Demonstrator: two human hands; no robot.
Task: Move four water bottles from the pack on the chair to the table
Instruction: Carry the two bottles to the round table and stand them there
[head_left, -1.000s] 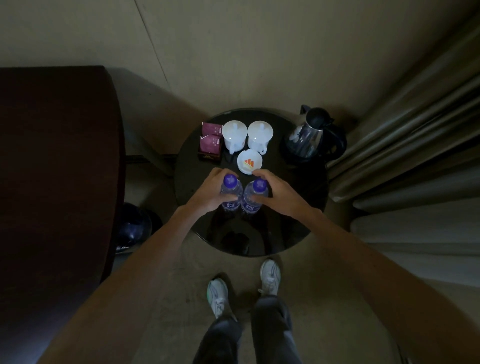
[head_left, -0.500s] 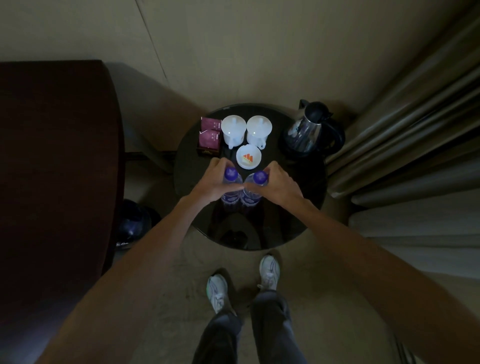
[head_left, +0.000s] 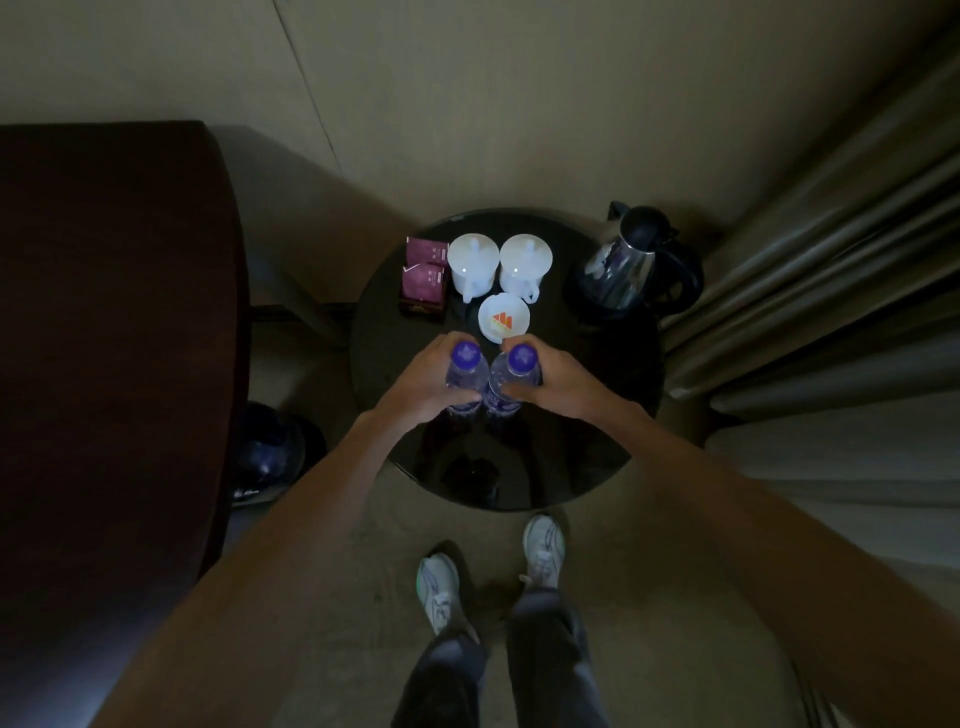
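Purple-capped bottles stand upright and touching on the round desk (head_left: 597, 415), left bottle (head_left: 464, 374) in my left hand (head_left: 423, 387), right bottle (head_left: 514, 376) in my right hand (head_left: 563, 382), fingers wrapped round each. Releasing means drawing each hand outward, sideways.

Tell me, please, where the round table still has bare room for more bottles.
Bare table: the near part, between the two bottles and the near rim. Crowded: the far half, with two cups, saucer, sachet box and kettle.
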